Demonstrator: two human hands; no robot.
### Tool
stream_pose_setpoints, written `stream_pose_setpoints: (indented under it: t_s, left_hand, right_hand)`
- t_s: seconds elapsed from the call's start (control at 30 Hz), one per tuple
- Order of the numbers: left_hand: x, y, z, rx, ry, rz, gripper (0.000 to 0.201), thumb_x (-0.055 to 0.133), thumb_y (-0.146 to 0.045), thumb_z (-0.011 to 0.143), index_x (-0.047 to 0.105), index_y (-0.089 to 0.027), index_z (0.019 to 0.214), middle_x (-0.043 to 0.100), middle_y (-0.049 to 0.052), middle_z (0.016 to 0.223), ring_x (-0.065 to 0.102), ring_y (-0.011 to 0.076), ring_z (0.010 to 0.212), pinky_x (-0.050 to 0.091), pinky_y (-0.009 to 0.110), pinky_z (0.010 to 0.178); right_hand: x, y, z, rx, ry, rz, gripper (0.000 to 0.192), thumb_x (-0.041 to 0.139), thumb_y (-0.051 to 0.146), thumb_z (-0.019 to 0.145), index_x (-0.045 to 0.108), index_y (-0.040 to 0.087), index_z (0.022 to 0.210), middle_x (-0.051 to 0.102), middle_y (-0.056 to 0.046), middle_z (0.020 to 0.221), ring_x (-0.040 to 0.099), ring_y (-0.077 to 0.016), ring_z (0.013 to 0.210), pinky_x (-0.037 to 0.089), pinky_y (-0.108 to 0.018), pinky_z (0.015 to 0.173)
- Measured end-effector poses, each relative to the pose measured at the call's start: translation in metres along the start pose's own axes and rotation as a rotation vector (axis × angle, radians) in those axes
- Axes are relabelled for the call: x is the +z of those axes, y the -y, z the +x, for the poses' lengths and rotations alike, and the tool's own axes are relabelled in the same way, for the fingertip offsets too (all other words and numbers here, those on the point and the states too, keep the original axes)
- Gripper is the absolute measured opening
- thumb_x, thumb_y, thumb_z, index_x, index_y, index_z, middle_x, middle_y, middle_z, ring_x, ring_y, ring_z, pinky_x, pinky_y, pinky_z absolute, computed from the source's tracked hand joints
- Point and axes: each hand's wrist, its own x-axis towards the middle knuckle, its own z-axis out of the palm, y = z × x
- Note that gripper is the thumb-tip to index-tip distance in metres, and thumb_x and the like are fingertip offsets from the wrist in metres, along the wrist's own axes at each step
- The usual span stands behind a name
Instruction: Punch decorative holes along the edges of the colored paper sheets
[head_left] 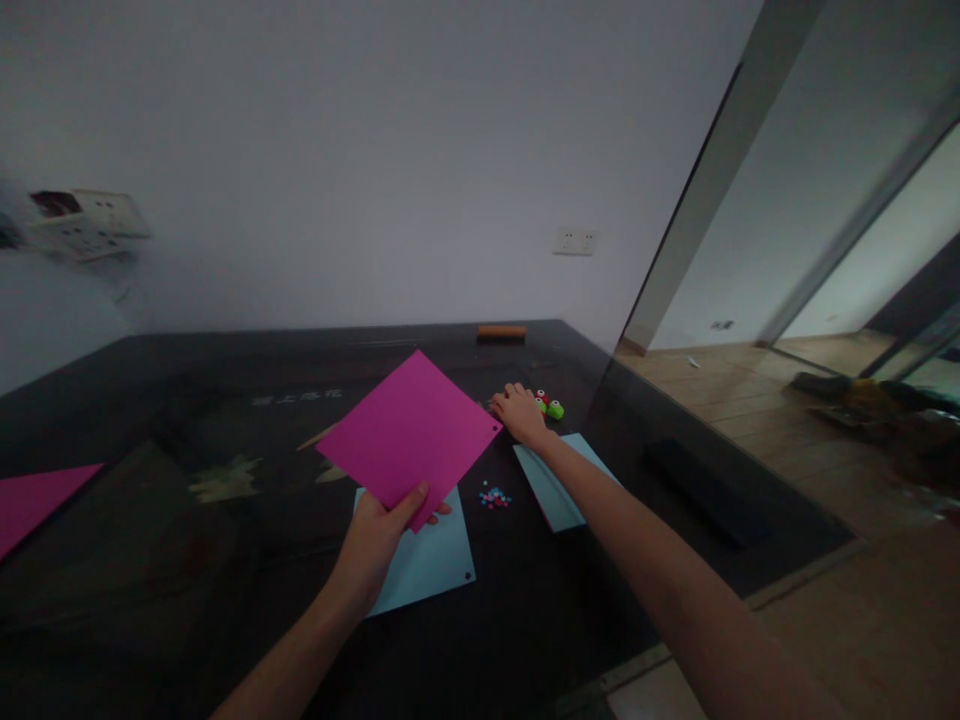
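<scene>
Pale characters printed on the dark table are too blurred to read. The left hand pinches the near corner of a magenta sheet, thumb on top, above a light-blue sheet. The right hand, fingers loosely curled, touches a green and red punch just beyond its fingertips; whether it grips is unclear.

Orange bar, wall socket
</scene>
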Motion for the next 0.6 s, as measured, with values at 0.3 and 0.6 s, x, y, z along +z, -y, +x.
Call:
stream_pose_setpoints:
  t_s: [0.3, 0.6]
  left_hand:
    - [0.002, -0.003, -0.002, 0.011, 0.005, 0.03, 0.019, 0.066, -0.031, 0.071, 0.062, -0.013, 0.077, 0.07, 0.004, 0.06, 0.065, 0.0185, 0.058, 0.049, 0.027, 0.055]
    - [-0.006, -0.002, 0.005, 0.11, -0.043, 0.251, 0.019, 0.064, -0.034, 0.073, 0.065, -0.015, 0.077, 0.072, 0.005, 0.064, 0.067, 0.0227, 0.066, 0.05, 0.03, 0.065]
  right_hand:
    - [-0.01, -0.006, 0.002, 0.008, -0.104, 0.224, 0.027, 0.041, 0.028, 0.092, 0.061, 0.012, 0.101, 0.056, -0.017, 0.11, 0.044, -0.0256, 0.108, 0.031, -0.038, 0.09]
    - [-0.053, 0.018, -0.08, 0.022, -0.039, 1.184, 0.033, 0.04, 0.039, 0.09, 0.06, 0.014, 0.084, 0.059, -0.001, 0.065, 0.055, -0.0102, 0.053, 0.043, -0.022, 0.051]
